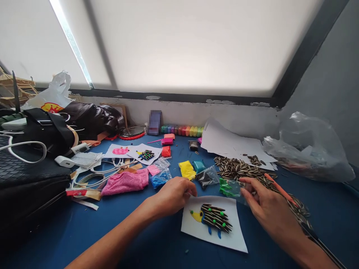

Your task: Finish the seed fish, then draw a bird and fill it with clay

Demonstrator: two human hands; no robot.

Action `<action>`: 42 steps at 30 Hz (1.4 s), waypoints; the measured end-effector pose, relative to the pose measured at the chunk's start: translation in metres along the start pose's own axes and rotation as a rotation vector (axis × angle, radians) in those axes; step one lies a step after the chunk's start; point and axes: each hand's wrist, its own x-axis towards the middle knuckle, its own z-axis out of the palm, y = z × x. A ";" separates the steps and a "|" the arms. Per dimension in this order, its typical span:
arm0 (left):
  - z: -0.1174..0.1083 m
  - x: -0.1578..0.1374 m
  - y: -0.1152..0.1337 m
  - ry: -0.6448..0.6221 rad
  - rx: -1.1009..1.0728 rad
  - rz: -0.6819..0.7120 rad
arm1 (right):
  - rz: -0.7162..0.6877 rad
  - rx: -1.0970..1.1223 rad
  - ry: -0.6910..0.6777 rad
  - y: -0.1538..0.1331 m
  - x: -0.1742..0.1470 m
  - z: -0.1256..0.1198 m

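Observation:
A white paper sheet (pixel 193 231) lies before me with a hedgehog picture (pixel 214 218) on it: yellow clay face, striped sunflower seeds as spines, green clay dots and blue legs. My left hand (pixel 176 194) is closed at the sheet's upper left corner, fingers curled under; whatever they hold is hidden. To the right of the sheet, my right hand (pixel 266 205) pinches the end of a clear plastic bag of green clay (pixel 227 188) between thumb and fingers. Beyond the sheet are a black clay bag (pixel 207 177), a yellow clay pack (pixel 187 170) and a teal pack (pixel 199 166).
A pile of sunflower seeds (pixel 235 169) spreads on the right under an orange stick (pixel 280 189). Behind it are white papers (pixel 232 144) and a plastic bag (pixel 311 149). On the left are a pink cloth (pixel 125 182), cables, finished pictures (pixel 146 154) and a black bag (pixel 30 179).

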 end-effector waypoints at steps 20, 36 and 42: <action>0.000 -0.005 0.002 0.010 0.046 0.005 | -0.003 -0.011 -0.365 -0.022 -0.014 0.001; -0.005 -0.007 0.008 -0.003 0.067 -0.038 | 0.184 0.351 -0.551 -0.015 -0.012 0.003; -0.005 -0.007 0.007 -0.004 0.072 -0.034 | 0.244 0.400 -0.525 -0.019 -0.013 0.002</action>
